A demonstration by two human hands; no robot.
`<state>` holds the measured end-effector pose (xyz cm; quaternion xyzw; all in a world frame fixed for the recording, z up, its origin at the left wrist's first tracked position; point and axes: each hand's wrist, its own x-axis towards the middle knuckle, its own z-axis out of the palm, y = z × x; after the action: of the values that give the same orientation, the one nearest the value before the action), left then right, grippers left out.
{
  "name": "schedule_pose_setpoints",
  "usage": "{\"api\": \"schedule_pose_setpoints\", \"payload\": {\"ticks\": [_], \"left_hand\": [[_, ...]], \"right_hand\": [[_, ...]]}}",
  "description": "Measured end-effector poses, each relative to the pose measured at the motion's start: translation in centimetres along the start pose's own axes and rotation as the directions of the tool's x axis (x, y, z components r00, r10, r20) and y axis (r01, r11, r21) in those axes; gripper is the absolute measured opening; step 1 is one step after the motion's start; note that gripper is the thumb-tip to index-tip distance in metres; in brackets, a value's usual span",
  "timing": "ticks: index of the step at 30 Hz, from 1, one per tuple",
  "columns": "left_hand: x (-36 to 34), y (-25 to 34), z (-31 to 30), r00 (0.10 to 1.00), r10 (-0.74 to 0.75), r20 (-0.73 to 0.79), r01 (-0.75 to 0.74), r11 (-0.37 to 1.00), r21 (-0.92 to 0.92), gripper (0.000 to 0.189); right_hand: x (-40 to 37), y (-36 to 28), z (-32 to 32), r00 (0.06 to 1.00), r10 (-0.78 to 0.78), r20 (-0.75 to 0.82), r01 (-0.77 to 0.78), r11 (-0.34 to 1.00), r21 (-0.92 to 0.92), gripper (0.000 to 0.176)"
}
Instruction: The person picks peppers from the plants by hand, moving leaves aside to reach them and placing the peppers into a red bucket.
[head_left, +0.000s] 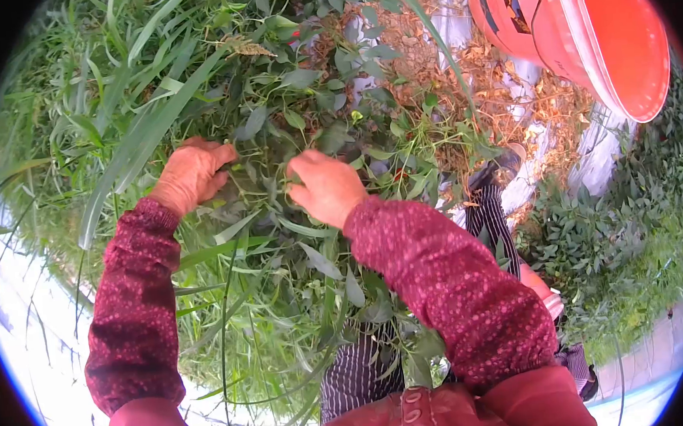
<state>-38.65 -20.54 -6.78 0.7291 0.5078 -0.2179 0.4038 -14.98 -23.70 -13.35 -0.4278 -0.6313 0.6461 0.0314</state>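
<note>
Both my hands are in among leafy green plants (300, 79) that look like pepper plants. My left hand (192, 176) has its fingers bent and thumb drawn in near thin stems; what it pinches, if anything, is too small to make out. A short distance to the right, my right hand (328, 188) is curled with the fingertips pressed close at the stems, and its grip is partly hidden by leaves. A small red spot, perhaps a pepper (400, 175), shows in the foliage to the right of that hand.
A red-orange bucket (514, 23) stands at the upper right, its mouth facing right. Long grass blades (142, 132) crowd the left side. Dry leaves (426, 64) and whitish ground sheeting (452, 19) lie between the rows. My striped trouser leg (360, 370) shows below.
</note>
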Motion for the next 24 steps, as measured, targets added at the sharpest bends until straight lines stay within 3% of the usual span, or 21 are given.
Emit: {"api": "schedule_pose_setpoints", "payload": {"ticks": [2,4,6,7,9,10,12,14,16,17,20,21,22,24], "left_hand": [[-0.5,-0.1,0.0,1.000,0.017,-0.024,-0.014,0.993,0.116,0.035],[-0.8,-0.1,0.8,0.998,0.040,-0.050,-0.034,0.992,0.124,0.034],[-0.7,0.0,1.6,0.995,0.061,-0.074,-0.051,0.989,0.136,0.034],[-0.5,0.2,1.8,0.998,0.054,-0.043,-0.046,0.982,0.183,0.033],[-0.7,0.3,2.0,0.999,0.037,-0.020,-0.032,0.977,0.212,0.032],[-1.0,-0.2,2.0,0.999,0.038,-0.019,-0.033,0.976,0.213,0.032],[-1.6,-1.2,2.2,0.996,-0.033,-0.078,0.033,0.999,-0.003,0.036],[-2.2,-2.4,1.7,0.992,-0.092,-0.082,0.087,0.995,-0.053,0.034],[-2.6,-5.0,1.6,0.963,-0.241,-0.123,0.182,0.913,-0.364,0.030],[-2.6,-5.4,0.6,0.964,-0.250,-0.088,0.203,0.909,-0.364,0.031],[-3.3,-7.6,-0.2,0.955,-0.290,-0.065,0.227,0.854,-0.468,0.037],[-3.5,-8.9,-0.6,0.932,-0.362,0.036,0.329,0.796,-0.508,0.040],[-3.9,-10.5,-0.2,0.932,-0.359,0.043,0.330,0.798,-0.504,0.040],[-4.6,-13.6,1.0,0.929,-0.339,-0.148,0.181,0.766,-0.616,0.041]], "right_hand": [[-2.1,-1.2,0.3,0.999,-0.001,0.053,0.010,0.986,-0.167,0.022],[-4.6,-1.4,1.6,0.975,-0.079,0.205,0.083,0.996,-0.015,0.020],[-6.4,-2.8,2.5,0.919,-0.011,0.394,-0.020,0.997,0.076,0.019],[-7.1,-3.0,3.3,0.919,-0.009,0.394,-0.023,0.997,0.077,0.019],[-8.5,-3.0,4.8,0.833,-0.305,0.461,0.232,0.950,0.210,0.018],[-9.4,-3.2,4.9,0.807,-0.334,0.488,0.240,0.939,0.246,0.017],[-10.5,-2.7,4.8,0.843,-0.277,0.460,0.129,0.936,0.327,0.025],[-9.0,-2.8,0.6,0.753,0.050,0.656,-0.223,0.957,0.183,0.031],[-8.9,1.1,0.4,0.884,0.143,0.444,-0.249,0.949,0.190,0.023],[-8.9,3.5,0.5,0.949,0.122,0.289,-0.197,0.949,0.246,0.019],[-7.9,6.6,-1.2,0.915,0.351,0.198,-0.398,0.864,0.309,0.021],[-7.5,7.6,-1.4,0.933,0.339,0.123,-0.360,0.890,0.280,0.023],[-6.9,8.3,-1.5,0.946,0.322,0.047,-0.323,0.913,0.247,0.025],[-5.4,9.1,-1.6,0.948,0.317,-0.020,-0.308,0.933,0.185,0.027]]}}
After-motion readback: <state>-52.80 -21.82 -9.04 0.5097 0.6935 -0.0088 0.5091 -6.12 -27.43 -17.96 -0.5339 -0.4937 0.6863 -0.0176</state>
